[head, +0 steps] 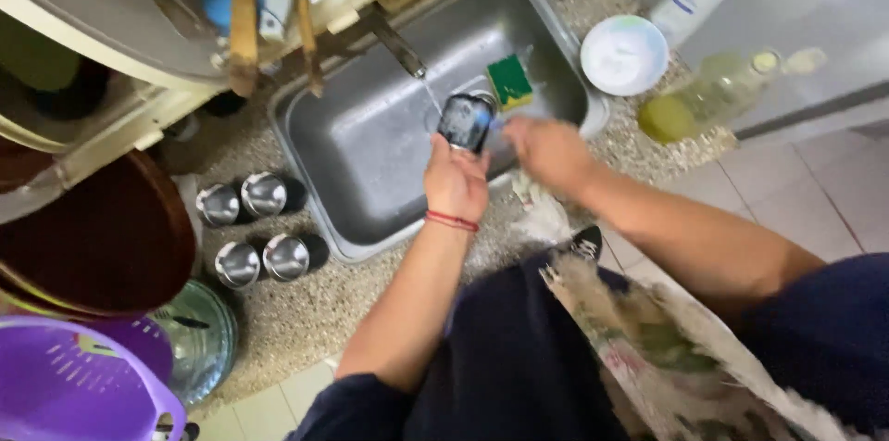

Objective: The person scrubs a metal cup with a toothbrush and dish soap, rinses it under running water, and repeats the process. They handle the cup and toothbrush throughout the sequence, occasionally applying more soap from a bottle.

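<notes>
**Two hands over the sink**

Two hands are working above the sink (370, 144): the left hand (456, 183) is gripping a dark steel cup (466, 120) under the tap's stream; the right hand (548, 150) is blurring, its grip unclear. A green sponge (509, 81) is lying behind the cup.

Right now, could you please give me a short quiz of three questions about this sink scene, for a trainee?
1. True or false: the left hand holds a dark steel cup under the tap.
2. Which lies in the sink: A) green-and-yellow sponge, B) white bowl?
3. How many steel cups stand on the counter left of the sink?

Key: 1 true; 2 A; 3 four.
</notes>
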